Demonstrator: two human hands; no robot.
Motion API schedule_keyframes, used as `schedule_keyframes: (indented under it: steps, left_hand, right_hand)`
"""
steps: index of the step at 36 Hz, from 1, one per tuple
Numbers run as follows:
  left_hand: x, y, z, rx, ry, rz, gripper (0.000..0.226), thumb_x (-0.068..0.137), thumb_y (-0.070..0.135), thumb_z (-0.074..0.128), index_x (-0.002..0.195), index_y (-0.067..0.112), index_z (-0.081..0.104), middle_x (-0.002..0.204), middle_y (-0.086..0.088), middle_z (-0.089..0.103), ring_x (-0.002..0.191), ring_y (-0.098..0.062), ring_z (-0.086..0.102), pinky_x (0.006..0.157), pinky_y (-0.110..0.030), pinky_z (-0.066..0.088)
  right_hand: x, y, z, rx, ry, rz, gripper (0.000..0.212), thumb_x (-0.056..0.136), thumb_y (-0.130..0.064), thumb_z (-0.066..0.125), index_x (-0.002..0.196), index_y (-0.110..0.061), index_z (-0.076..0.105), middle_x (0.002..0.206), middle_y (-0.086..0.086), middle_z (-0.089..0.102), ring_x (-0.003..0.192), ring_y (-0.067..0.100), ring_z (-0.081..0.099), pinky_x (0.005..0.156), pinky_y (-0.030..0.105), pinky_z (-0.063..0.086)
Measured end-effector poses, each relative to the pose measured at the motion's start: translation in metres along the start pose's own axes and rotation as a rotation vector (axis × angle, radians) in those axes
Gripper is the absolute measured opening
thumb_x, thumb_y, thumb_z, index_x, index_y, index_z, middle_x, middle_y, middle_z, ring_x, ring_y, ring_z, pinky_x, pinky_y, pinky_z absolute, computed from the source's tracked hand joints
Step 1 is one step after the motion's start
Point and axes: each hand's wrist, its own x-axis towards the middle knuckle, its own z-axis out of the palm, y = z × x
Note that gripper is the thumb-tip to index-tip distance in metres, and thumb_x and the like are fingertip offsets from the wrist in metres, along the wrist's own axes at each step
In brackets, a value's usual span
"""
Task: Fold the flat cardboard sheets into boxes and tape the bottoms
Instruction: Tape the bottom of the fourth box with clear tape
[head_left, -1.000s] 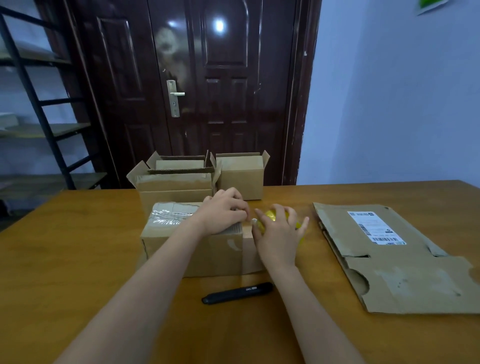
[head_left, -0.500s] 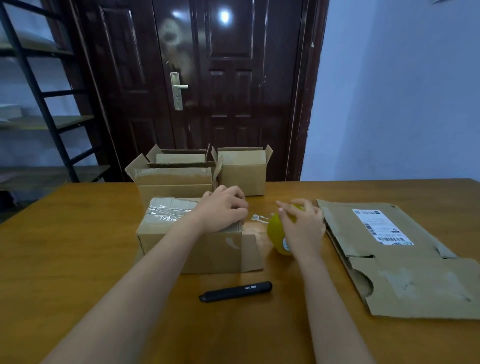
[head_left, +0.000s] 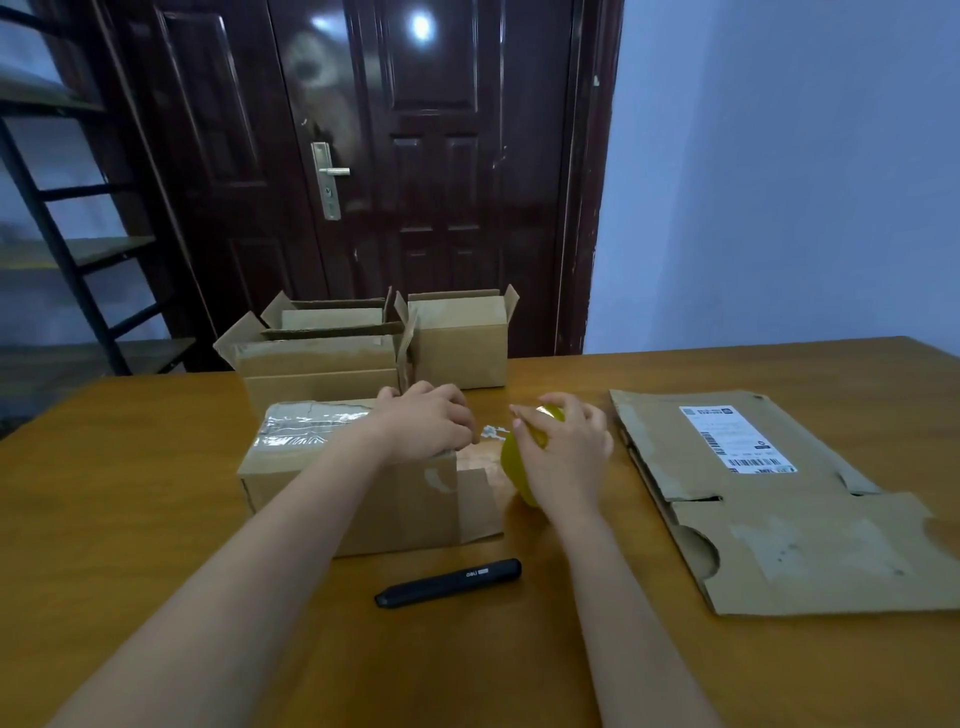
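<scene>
Cardboard box (head_left: 358, 467) lies mid-table, bottom partly taped; the left hand (head_left: 426, 423) presses its end while the right hand (head_left: 566, 452) grips the yellow tape roll (head_left: 514, 462) just right of it. Behind the box stand three folded boxes (head_left: 363, 343); right of it, a flat sheet (head_left: 769, 499) awaits.

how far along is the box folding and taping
Done: three folded boxes stand at the back. In hand: the left hand holds down the near box, partly taped, while the right hand grips the yellow tape roll. Left: one flat cardboard sheet.
</scene>
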Motion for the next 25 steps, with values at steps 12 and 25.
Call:
schedule_keyframes:
  steps: [12,25]
  left_hand:
    - [-0.0067,0.0013,0.0014,0.009,0.048,0.001,0.028,0.097,0.037,0.036,0.115,0.036,0.057,0.133,0.009,0.039,0.123,-0.017,0.031,0.106,-0.045,0.019]
    - [-0.0086,0.0023,-0.0006,0.026,0.063,0.001,0.029,0.096,0.038,0.035,0.113,0.035,0.059,0.129,0.007,0.041,0.118,-0.018,0.034,0.102,-0.046,0.024]
  right_hand:
    - [0.0017,-0.0002,0.0029,0.065,0.024,0.008,0.026,0.091,-0.035,0.056,0.115,-0.033,0.066,0.124,-0.011,0.058,0.121,0.013,0.040,0.107,0.046,0.031]
    - [0.0012,-0.0078,0.0004,0.442,0.119,0.168,0.024,0.095,-0.022,0.055,0.113,-0.014,0.069,0.096,-0.009,0.068,0.080,-0.006,0.056,0.071,0.007,0.043]
